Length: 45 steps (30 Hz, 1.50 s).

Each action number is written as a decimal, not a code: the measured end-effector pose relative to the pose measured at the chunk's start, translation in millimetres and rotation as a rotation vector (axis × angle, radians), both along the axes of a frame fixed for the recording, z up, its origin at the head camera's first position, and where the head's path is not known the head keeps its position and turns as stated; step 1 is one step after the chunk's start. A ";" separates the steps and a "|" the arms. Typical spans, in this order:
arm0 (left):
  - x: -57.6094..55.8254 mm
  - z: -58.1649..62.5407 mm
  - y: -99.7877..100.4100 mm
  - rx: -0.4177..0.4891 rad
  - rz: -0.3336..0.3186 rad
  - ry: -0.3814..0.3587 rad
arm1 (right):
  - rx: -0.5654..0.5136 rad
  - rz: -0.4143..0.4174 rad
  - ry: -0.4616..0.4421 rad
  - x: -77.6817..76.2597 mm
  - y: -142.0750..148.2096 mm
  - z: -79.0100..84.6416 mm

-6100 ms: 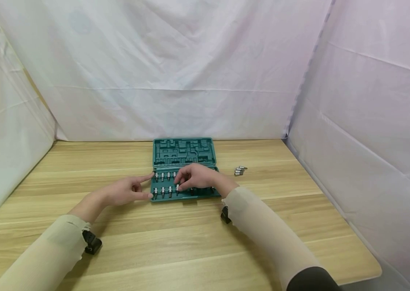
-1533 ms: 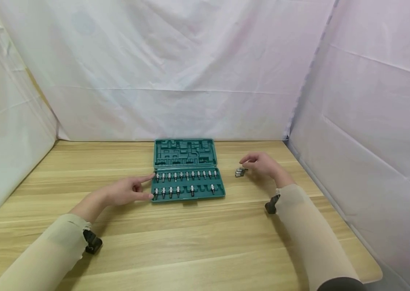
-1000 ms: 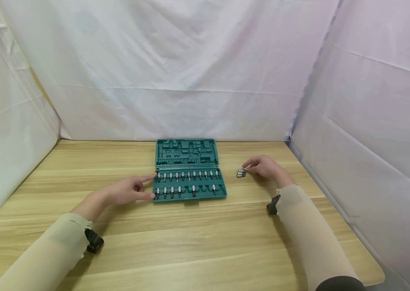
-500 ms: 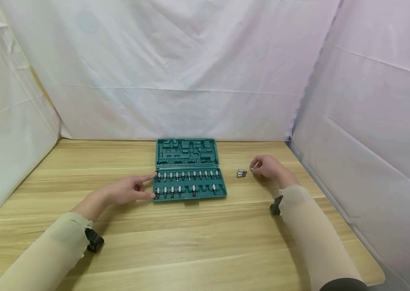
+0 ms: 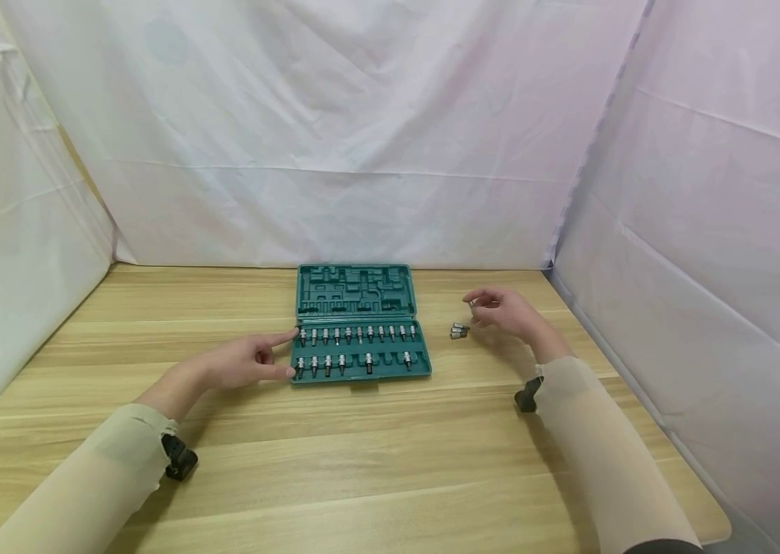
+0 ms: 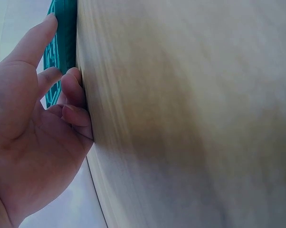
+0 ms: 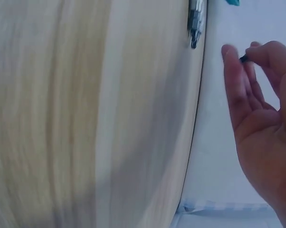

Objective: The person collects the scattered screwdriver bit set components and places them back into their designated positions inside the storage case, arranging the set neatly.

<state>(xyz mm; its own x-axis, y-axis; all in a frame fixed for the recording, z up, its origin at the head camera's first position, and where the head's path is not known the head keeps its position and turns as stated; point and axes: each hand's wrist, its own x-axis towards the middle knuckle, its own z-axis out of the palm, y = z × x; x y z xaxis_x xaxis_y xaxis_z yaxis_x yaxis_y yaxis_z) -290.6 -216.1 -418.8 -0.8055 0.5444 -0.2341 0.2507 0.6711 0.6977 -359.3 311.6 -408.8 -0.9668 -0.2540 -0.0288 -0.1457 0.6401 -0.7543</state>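
Observation:
A green bit-socket case (image 5: 324, 380) lies unfolded on the table, with an upper row of silver bit sockets (image 5: 358, 334) and a gappier lower row. My left hand (image 5: 241, 362) rests at its left side, index finger and thumb spread against the edge. In the left wrist view the thumb (image 6: 36, 40) presses the green side. To the right of the case my right hand (image 5: 511, 315) is raised over the table, pinching a small bit socket. Its dark tip (image 7: 244, 58) shows between thumb and fingertips in the right wrist view; the remainder is hidden by the fingers.
Several loose bit sockets (image 5: 459, 331) lie together on the wooden table (image 5: 362, 462), just left of the right hand. The moulded lid (image 5: 355, 288) leans back behind the case. White cloth (image 5: 335, 138) hangs at the back and both sides.
The right hand left the case for the loose pile, picked out one bit socket, drew it rightward, then lifted it. The left hand has stayed at the case edge.

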 end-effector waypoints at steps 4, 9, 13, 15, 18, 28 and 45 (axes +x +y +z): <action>0.3 1.3 0.1 -0.007 -0.002 0.003 | -0.105 0.070 -0.022 1.7 -8.4 1.8; 0.6 2.1 0.4 -0.007 -0.003 0.003 | -0.177 0.124 -0.060 6.3 -23.5 4.2; 0.7 2.7 0.5 -0.010 -0.005 0.008 | -0.254 0.154 -0.115 10.1 -38.6 5.4; 0.8 3.0 0.6 -0.010 -0.004 0.009 | -0.274 0.170 -0.135 12.0 -46.6 5.3; 0.8 2.8 0.6 -0.011 -0.002 0.010 | -0.275 0.190 -0.144 16.6 -59.9 7.1; -0.3 1.6 0.7 -0.017 0.000 0.012 | -0.144 0.256 -0.050 23.8 -98.4 6.8; 0.8 3.1 0.8 -0.009 0.001 0.009 | -0.030 0.350 -0.028 24.7 -156.9 -0.1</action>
<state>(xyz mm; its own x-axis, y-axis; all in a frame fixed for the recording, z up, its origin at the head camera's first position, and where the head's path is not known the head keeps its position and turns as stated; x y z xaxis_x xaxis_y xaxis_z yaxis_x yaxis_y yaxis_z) -289.8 -215.3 -415.8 -0.8080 0.5417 -0.2318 0.2564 0.6774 0.6895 -334.6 154.7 -408.9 -0.8197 -0.5712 -0.0421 -0.3312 0.5328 -0.7787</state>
